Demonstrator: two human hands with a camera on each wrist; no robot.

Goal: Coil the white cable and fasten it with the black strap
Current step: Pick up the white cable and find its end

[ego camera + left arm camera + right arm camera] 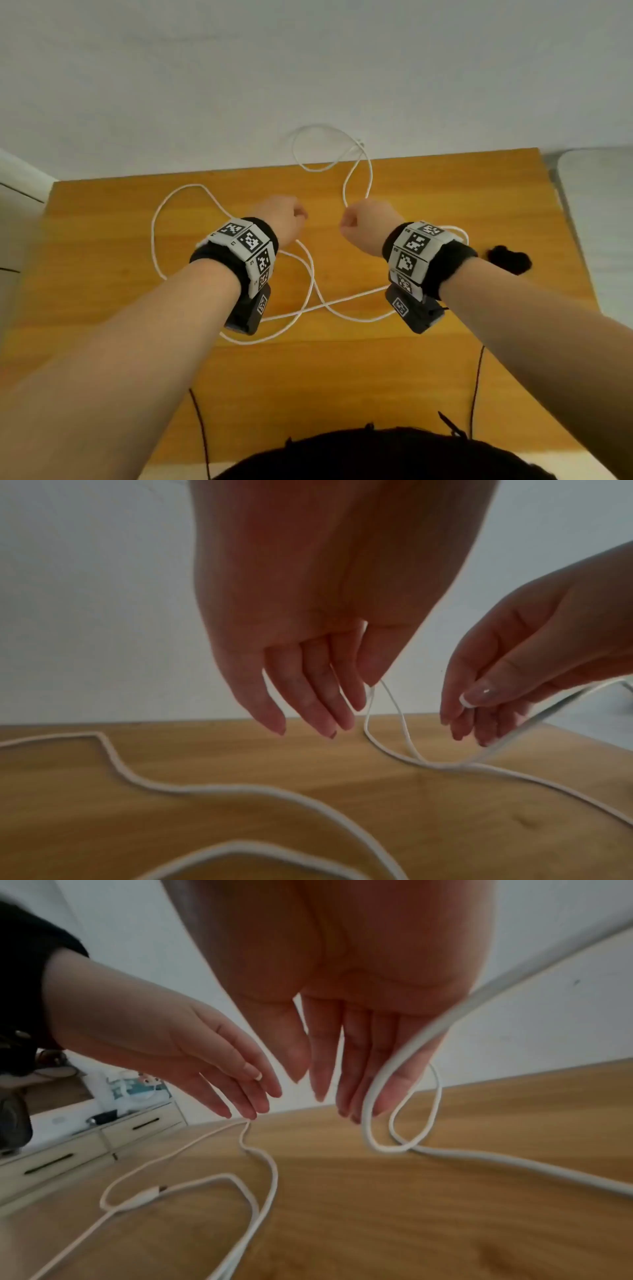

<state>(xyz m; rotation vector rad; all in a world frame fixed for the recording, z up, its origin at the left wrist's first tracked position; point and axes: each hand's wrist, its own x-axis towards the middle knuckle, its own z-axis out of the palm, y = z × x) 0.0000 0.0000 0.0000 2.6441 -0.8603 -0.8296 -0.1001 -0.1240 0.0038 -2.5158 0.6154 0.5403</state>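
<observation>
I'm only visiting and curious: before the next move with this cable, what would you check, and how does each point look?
1. Left hand pinches the white cable: ok.
2. Right hand has a firm hold: cannot tell; cable runs past its fingers.
3. Cable coiled: not ok, it sprawls in loose loops on the table.
4. Black strap within view, lying near the right wrist: ok.
5. Strap on cable: not ok.

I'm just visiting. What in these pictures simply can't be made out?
- Head view: fingers of the left hand and right hand, hidden behind the hands' backs.
- Head view: black strap, a dark blur, shape unclear.
- Head view: parts of the white cable, hidden under the wrist cameras.
- Right wrist view: whether the right hand grips the cable; a blurred strand crosses its fingers.
</observation>
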